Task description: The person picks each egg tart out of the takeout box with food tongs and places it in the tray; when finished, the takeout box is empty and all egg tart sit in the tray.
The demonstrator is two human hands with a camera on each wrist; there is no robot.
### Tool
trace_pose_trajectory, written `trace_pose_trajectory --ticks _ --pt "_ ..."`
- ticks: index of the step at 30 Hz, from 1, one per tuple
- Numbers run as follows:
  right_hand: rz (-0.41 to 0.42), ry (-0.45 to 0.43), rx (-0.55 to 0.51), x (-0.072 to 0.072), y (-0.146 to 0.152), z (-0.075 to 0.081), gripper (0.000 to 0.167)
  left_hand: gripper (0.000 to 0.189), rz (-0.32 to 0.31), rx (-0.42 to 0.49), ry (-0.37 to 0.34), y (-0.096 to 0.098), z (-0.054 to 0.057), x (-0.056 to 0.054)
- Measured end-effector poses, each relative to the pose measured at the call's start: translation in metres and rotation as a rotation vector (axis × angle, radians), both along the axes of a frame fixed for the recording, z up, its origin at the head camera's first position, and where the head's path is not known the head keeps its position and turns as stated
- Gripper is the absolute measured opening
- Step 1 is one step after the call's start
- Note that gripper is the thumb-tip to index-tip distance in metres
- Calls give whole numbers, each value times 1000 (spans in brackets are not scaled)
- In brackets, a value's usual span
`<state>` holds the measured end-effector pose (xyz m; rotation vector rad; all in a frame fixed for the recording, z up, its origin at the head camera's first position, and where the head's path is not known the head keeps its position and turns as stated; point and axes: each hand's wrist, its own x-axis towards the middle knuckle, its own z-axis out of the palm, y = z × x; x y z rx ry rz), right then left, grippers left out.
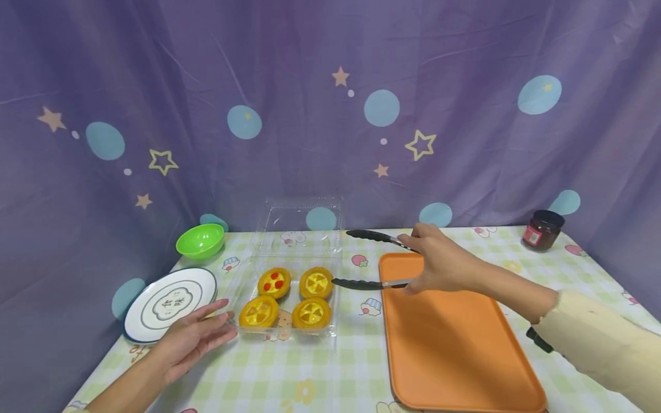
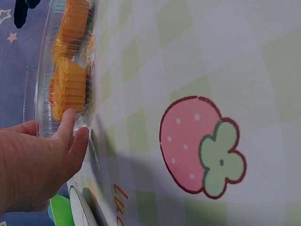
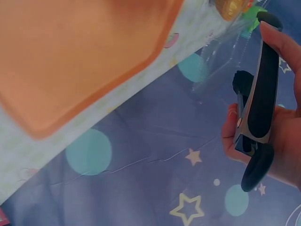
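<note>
A clear plastic clamshell box (image 1: 335, 331) lies with its lid raised at the back. Inside sit several egg tarts, one with red toppings (image 1: 274, 283) and others with yellow wedges (image 1: 316, 283). My left hand (image 1: 191, 341) is at the box's left front corner; in the left wrist view its extended fingers (image 2: 68, 125) touch the clear wall. My right hand (image 1: 444, 261) grips metal tongs with black tips (image 1: 356, 284). The tongs' arms are spread apart to the right of the tarts, with nothing between them. In the right wrist view, the tongs' dark handle (image 3: 263, 94) lies between thumb and fingers.
An orange tray (image 1: 454, 350) lies under the right forearm. On the left are a white plate (image 1: 142, 312) with a dark rim and a green bowl (image 1: 201, 241). A dark jar (image 1: 542, 230) stands at the back right. A purple curtain (image 1: 310, 143) hangs behind the table.
</note>
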<state>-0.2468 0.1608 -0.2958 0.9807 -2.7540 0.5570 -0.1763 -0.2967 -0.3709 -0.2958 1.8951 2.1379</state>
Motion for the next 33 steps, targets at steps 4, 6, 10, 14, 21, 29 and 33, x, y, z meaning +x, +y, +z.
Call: trace_pose_trajectory --ticks 4,6,10,14,21,29,33 --pt "14 -4 35 -7 -12 5 89 72 10 2 -5 1 -1 1" --pt "14 -22 55 -9 -18 8 88 72 6 2 -7 1 0 1" --pt "13 -66 104 -11 -30 13 88 72 5 -1 -13 0 0 1" --pt "28 -65 139 -13 -41 15 88 72 4 -6 -12 -1 -1 1" --pt "64 -35 191 -12 -60 13 81 72 3 -1 -10 -1 -1 0" --pt "32 -51 264 -10 -79 9 71 74 19 18 -20 -1 -1 0" --pt "-2 -112 306 -7 -91 12 62 74 18 16 -17 0 -1 0"
